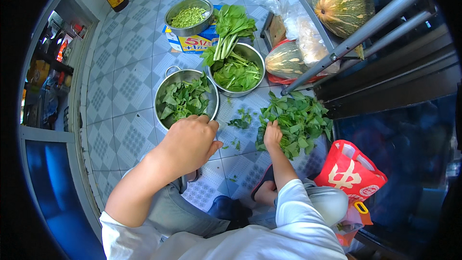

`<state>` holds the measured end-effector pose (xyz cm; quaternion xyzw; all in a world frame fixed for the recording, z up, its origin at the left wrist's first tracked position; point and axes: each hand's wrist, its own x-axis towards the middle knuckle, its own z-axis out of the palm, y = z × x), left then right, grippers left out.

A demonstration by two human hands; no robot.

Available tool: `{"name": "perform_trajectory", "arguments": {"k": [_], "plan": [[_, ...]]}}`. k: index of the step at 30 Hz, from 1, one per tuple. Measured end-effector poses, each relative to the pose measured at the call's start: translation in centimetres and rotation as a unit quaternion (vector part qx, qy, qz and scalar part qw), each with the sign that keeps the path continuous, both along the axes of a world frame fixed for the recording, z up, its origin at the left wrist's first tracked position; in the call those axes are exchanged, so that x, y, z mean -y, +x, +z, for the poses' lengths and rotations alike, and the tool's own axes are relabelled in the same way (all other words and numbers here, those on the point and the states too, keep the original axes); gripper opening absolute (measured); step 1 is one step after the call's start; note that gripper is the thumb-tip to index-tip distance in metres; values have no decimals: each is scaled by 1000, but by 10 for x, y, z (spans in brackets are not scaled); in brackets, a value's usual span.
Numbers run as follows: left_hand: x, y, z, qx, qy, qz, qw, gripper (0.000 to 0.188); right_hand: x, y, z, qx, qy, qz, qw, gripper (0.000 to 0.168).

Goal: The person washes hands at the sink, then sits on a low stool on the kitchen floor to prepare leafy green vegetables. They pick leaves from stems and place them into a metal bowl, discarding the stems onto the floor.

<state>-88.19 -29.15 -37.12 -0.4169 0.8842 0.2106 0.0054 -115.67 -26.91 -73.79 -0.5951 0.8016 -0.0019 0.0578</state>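
My left hand (195,140) hangs over the near edge of a steel basin (213,106) with a loop handle. Its back faces the camera and its thumb points right; the fingers curl down out of sight, so whatever they hold is hidden. Inside the basin lie loose green leaves (184,97). To the right, my right hand (273,136) touches the left side of a large heap of leafy green stems (296,122) on the tiled floor. Its fingertips reach in among the leaves, and their grip cannot be made out. Torn leaf bits (239,123) lie between basin and heap.
A steel pot (260,59) holds more leafy vegetables, with a bunch (232,29) across its rim. Behind it, a steel colander (196,30) of green beans sits on a cardboard box (180,43). Pumpkins (343,5) rest on a metal rack (357,32); a red bag (350,173) stands right.
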Motion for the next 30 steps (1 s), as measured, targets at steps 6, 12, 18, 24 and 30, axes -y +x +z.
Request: {"name": "perform_trajectory", "arguments": {"k": [6, 12, 18, 24, 30], "plan": [[2, -1, 0, 43, 22, 15, 999, 25, 3, -26, -25, -62, 16, 124, 990, 13], [-3, 6, -1, 37, 14, 22, 999, 25, 10, -85, 15, -30, -66, 83, 994, 6], [1, -11, 6, 13, 3, -20, 1000, 23, 6, -217, 11, 122, -268, -69, 953, 13], [-8, -3, -2, 7, -14, 1, 1000, 23, 37, -190, 133, 369, -9, -194, 909, 19], [-8, -13, -6, 2, -20, -15, 1000, 24, 25, -186, 189, 446, 130, -186, 866, 18]]}}
